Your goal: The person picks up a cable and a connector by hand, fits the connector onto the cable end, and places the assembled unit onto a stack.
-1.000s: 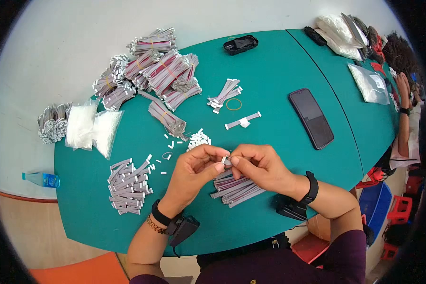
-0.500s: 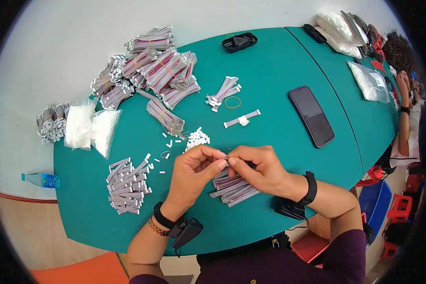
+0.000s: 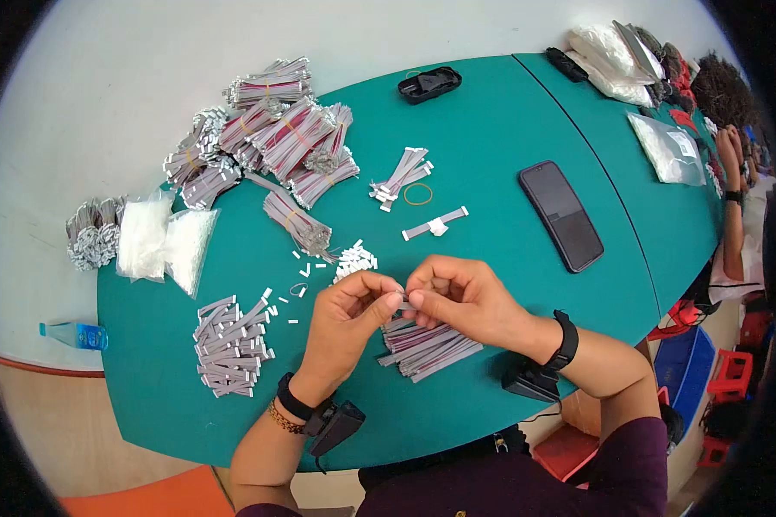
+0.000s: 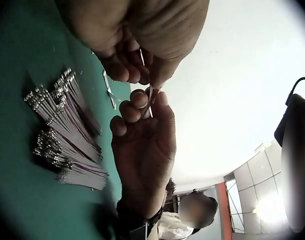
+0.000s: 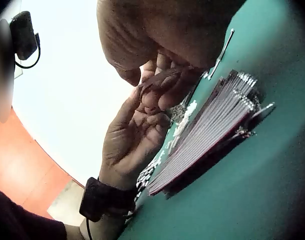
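Observation:
Over the table, my left hand and right hand meet fingertip to fingertip on one short grey ribbon cable. The left thumb and index finger pinch its end. The right thumb and fingers grip it close beside them, and its length runs back under the right palm in the right wrist view. Fingers hide the cable's end. Below the hands lies a stack of grey and purple ribbon cables with bare metal tips. Just beyond the fingertips sits a pile of small white connector housings.
Cables with white connectors lie in a heap at left. Banded cable bundles, plastic bags and a bottle stand farther out. A phone, a rubber band and a few loose cables lie beyond the hands.
A white connector showed between my fingertips a second ago; fingers now cover it. The right hand has shifted slightly left and its fingers have changed position on the cable.

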`<state>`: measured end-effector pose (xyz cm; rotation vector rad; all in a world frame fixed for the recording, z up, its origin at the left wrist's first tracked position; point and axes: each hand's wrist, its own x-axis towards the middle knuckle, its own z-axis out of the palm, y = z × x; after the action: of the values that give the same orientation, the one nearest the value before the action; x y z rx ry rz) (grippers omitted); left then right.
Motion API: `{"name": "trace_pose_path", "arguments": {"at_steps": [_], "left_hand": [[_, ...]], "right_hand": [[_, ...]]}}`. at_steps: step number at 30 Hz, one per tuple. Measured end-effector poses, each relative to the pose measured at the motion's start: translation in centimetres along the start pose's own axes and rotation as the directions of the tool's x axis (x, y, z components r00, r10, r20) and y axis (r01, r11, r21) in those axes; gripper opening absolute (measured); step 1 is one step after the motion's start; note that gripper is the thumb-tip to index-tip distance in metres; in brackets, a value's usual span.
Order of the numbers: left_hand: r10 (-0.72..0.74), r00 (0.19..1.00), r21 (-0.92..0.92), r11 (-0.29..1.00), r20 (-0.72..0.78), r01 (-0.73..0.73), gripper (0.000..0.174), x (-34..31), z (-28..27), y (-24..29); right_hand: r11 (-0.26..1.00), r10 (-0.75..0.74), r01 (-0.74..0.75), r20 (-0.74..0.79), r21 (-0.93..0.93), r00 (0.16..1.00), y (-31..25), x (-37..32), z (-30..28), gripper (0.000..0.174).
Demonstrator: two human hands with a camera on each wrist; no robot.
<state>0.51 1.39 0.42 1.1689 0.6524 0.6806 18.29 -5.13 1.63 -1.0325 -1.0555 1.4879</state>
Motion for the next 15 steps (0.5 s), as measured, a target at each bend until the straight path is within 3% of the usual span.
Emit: {"name": "trace_pose_path", "arguments": {"at_steps": [9, 15], "left_hand": [[-0.004, 0.999, 0.022, 1.000, -0.032, 0.004, 0.011, -0.3, 1.1, 0.6], [0.018, 0.999, 0.017, 1.000, -0.035, -0.017, 0.011, -0.3, 1.1, 0.4]], "right_hand": [[0.994, -0.096, 0.091, -0.078, -0.063, 0.992, 0.8, -0.1, 0.2, 0.008], [0.993, -0.084, 0.075, -0.111, -0.088, 0.990, 1.2, 0.0, 0.2, 0.007]]}}
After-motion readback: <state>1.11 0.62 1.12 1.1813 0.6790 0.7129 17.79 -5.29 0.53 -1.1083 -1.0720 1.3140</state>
